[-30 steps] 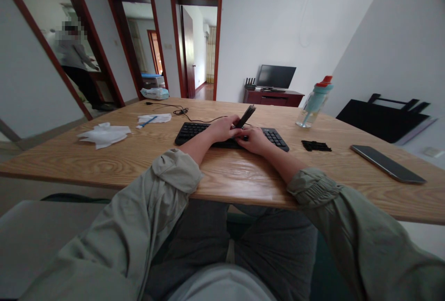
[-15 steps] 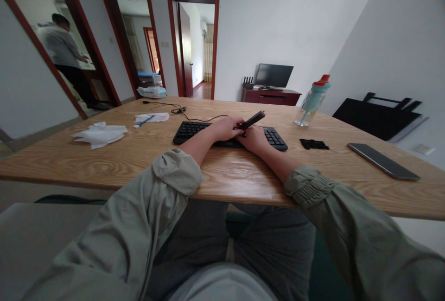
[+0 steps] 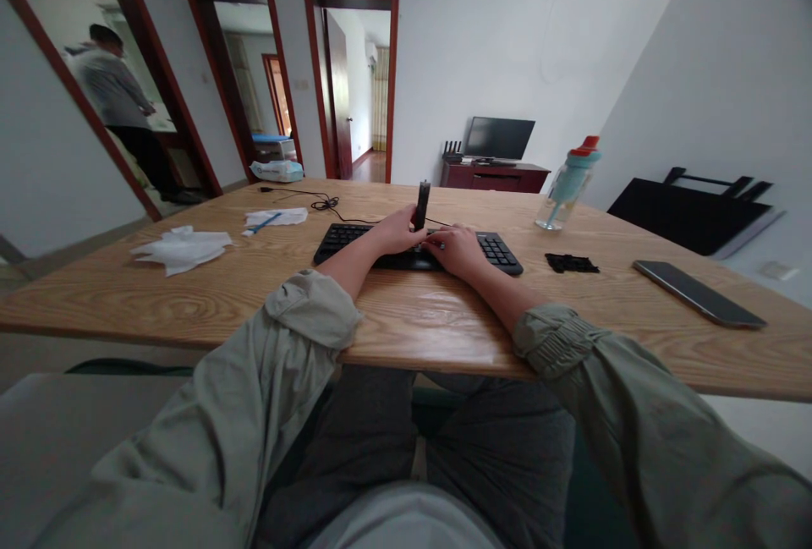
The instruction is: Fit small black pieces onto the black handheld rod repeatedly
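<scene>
A black keyboard [image 3: 498,251] lies on the wooden table [image 3: 437,325] in front of me, with both of my hands over its middle. My left hand [image 3: 398,232] is closed around a dark, narrow, stick-like tool [image 3: 422,205] that stands nearly upright above the keys; its lower end is hidden by my fingers. Close beside it, my right hand [image 3: 458,249] rests on the keyboard with its fingers bent together near the tool's base. What those fingers pinch, if anything, is too small to make out. The keyboard's cable [image 3: 355,220] runs back and left in a loose coil.
White tissues [image 3: 183,249] and a blue-and-white brush-like stick [image 3: 263,224] lie left. To the right are small black pieces [image 3: 572,263], a bottle [image 3: 567,185] and a dark flat tablet-like device [image 3: 698,293]. A wipes pack [image 3: 277,171] sits at the back. A person [image 3: 117,105] stands beyond a doorway.
The stick-like tool, leaning right half a second ago, has swung up to nearly upright. My left hand has shifted slightly left. My view has turned a little to the right.
</scene>
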### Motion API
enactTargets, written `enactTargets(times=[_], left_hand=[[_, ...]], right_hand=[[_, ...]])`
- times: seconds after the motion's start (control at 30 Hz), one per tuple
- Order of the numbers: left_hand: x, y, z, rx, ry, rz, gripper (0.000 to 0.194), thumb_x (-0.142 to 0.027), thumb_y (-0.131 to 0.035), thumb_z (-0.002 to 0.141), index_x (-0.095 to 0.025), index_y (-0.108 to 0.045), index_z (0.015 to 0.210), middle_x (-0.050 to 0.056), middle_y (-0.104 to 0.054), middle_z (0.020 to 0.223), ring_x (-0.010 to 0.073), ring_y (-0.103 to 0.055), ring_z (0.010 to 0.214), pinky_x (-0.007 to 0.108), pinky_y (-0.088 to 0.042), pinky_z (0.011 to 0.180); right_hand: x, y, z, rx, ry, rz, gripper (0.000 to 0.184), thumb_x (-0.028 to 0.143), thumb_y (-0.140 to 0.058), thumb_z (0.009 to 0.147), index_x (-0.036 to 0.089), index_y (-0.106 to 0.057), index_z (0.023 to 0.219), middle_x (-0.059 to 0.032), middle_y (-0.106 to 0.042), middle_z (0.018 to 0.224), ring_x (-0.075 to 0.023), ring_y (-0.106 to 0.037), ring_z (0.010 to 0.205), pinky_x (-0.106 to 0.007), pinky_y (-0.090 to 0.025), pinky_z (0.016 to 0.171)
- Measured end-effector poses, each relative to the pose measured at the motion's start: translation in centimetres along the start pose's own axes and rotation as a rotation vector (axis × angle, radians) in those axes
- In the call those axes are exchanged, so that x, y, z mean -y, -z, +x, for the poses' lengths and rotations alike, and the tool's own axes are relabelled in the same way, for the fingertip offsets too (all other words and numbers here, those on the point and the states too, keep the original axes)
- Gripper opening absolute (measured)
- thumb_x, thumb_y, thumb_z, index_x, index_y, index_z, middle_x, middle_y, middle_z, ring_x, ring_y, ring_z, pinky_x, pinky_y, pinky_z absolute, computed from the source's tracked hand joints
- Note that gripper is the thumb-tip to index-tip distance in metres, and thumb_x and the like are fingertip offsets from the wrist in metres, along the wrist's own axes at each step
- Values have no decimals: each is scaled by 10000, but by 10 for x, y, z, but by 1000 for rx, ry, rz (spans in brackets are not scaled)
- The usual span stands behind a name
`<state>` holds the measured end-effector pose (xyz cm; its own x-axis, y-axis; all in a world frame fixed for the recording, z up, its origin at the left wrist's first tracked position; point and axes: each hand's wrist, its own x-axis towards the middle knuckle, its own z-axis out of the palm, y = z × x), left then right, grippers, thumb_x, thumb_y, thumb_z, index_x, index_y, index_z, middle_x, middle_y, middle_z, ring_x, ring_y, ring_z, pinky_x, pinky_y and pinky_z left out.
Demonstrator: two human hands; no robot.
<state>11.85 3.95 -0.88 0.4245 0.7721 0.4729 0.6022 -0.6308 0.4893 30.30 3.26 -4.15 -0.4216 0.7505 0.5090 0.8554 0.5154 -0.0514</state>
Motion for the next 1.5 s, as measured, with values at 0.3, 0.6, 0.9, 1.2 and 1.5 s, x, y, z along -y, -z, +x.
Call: enactTargets(times=[0.3, 0.6, 0.9, 1.2, 1.5], left_hand=[[-1, -2, 1, -114, 42, 145, 267, -247, -576, 764, -140, -626, 1003, 46, -667, 882, 166, -566, 756, 285, -471, 718], [-6, -10, 5, -120, -4, 125, 424, -497, -432, 932, -163, -592, 1140, 96, -693, 998, 236, -637, 892, 353, -496, 817], [-8, -9, 8, -22, -25, 312, 375, -498, -422, 950, -197, -596, 1088, 104, -712, 1000, 254, -666, 929, 345, -492, 803], [-5, -12, -2, -88, 43, 531, 409, -522, -386, 968, -199, -576, 1131, 116, -722, 991, 278, -692, 927, 339, -484, 745], [-6, -20, -8, -183, 75, 556, 484, -556, -359, 974, -166, -556, 1182, 135, -723, 1011, 282, -700, 961, 344, -497, 777]], right_hand=[[6, 0, -3, -27, 47, 30, 244, 305, -558, 875, 224, -769, 966, -75, -742, 974, -256, -612, 989, -378, -382, 911], [7, -1, -6, -67, 121, 91, 214, 234, -564, 788, 200, -741, 904, -69, -733, 975, -240, -629, 967, -361, -414, 913], [6, -2, -6, -80, 142, 129, 170, 239, -576, 782, 194, -721, 857, -74, -732, 952, -249, -631, 960, -369, -424, 883], [10, -1, -10, -38, 222, 107, 291, 293, -540, 866, 228, -765, 1040, -78, -718, 1029, -247, -610, 982, -393, -376, 891], [12, -3, -11, -12, 244, 49, 269, 280, -497, 891, 201, -729, 1001, -99, -703, 1007, -248, -579, 975, -390, -337, 870]])
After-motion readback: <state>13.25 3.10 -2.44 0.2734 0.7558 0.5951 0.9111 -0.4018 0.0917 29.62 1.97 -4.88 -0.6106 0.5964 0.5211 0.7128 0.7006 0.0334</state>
